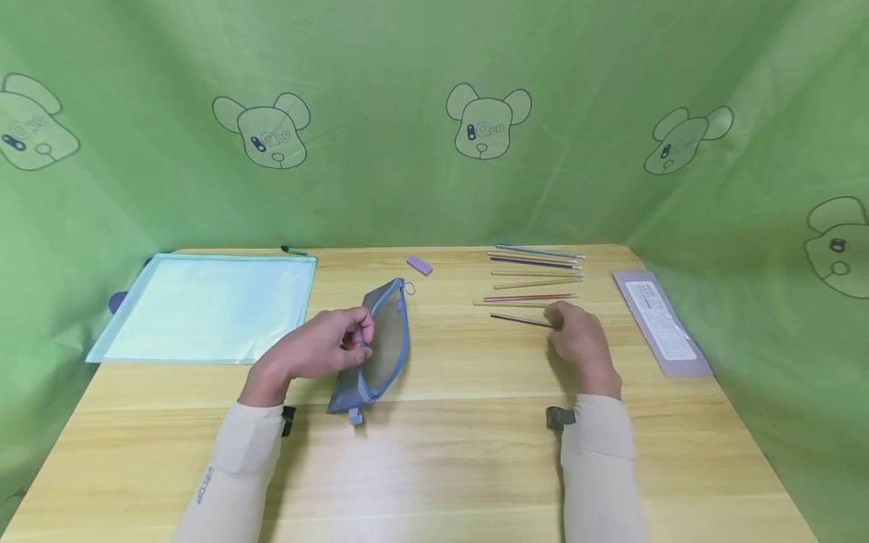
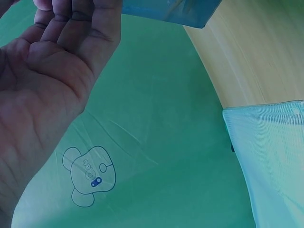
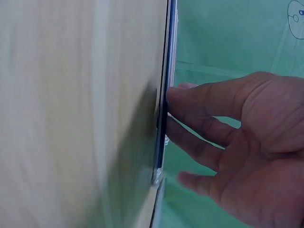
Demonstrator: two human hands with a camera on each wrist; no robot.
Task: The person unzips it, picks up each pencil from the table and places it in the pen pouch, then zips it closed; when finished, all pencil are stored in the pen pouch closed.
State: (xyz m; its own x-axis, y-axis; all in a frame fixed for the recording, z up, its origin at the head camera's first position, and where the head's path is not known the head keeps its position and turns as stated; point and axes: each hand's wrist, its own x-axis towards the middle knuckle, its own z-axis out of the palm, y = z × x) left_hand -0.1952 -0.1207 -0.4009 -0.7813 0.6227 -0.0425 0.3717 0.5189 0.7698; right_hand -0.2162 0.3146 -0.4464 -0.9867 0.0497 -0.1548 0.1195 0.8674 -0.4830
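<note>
A grey pencil pouch [image 1: 388,343] with blue zipper edging gapes in the middle of the table. My left hand [image 1: 326,343] pinches its left edge between thumb and curled fingers. In the left wrist view, the blue corner of the pouch [image 2: 190,14] shows past the fingers of the left hand [image 2: 57,66]. At the right, my right hand [image 1: 581,339] holds the end of a dark pencil [image 1: 517,320], the nearest of a row. The right wrist view has thumb and fingertips on this dark pencil [image 3: 163,128], close against the tabletop.
Behind the right hand lie several pencils, among them a red pencil [image 1: 523,298] and a blue pencil [image 1: 536,250]. A purple eraser [image 1: 419,265] lies beyond the pouch. A pale blue zip folder [image 1: 204,309] is at left, a labelled flat packet [image 1: 661,324] at right. Green sheeting [image 1: 380,188] walls the table.
</note>
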